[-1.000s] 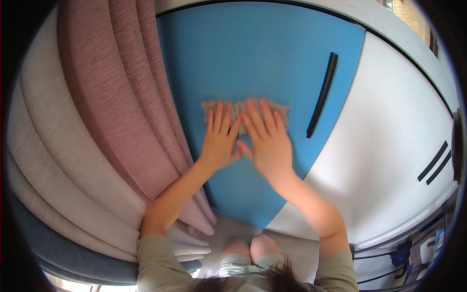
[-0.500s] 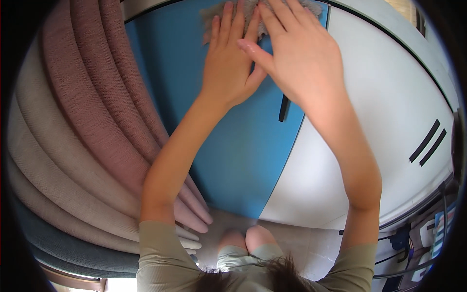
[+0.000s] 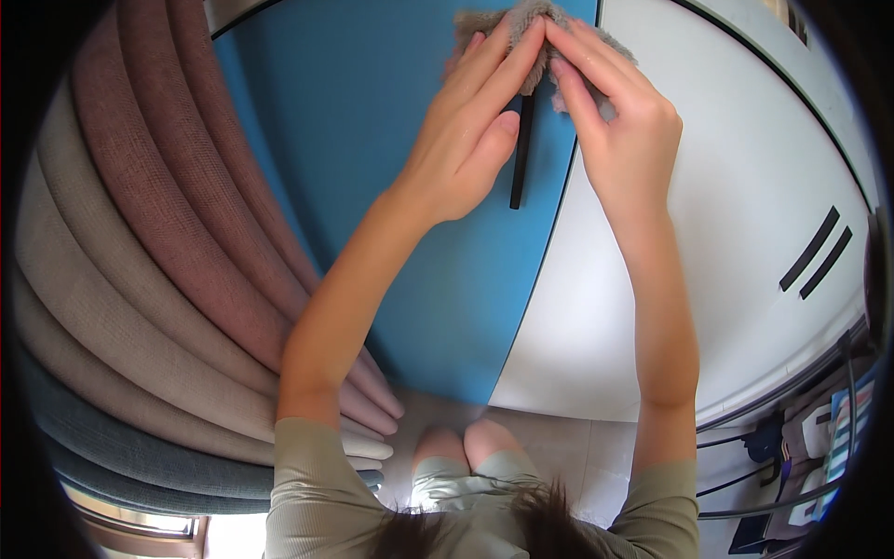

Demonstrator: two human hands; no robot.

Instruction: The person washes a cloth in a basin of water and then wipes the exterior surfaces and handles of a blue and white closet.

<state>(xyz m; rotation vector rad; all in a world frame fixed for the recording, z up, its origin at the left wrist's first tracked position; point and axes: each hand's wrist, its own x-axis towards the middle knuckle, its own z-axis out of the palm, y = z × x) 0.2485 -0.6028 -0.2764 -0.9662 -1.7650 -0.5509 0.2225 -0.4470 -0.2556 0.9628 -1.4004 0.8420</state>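
A grey-brown fluffy cloth [image 3: 534, 13] is bunched at the top of the blue cabinet door [image 3: 466, 307], around the upper part of its black bar handle [image 3: 521, 163]. My left hand [image 3: 461, 154] presses on the cloth from the left with long, close-set fingers, its thumb beside the handle. From the right, my right hand [image 3: 629, 140] grips the cloth with bent fingers and thumb. The fingertips of both hands nearly meet over it. The lower end of the handle shows below the cloth.
A white cabinet door [image 3: 736, 186] adjoins on the right, with two black handles [image 3: 810, 250] farther over. Pink, beige and dark curtain folds [image 3: 177, 196] hang along the left. At the lower right stands a black-framed rack [image 3: 773, 456] with assorted items. Tiled floor [image 3: 559, 447] shows below.
Both hands have shifted from lying flat with the cloth on the blue door to bunching it around the handle. The right fingers have bent, and the hands have turned toward each other.
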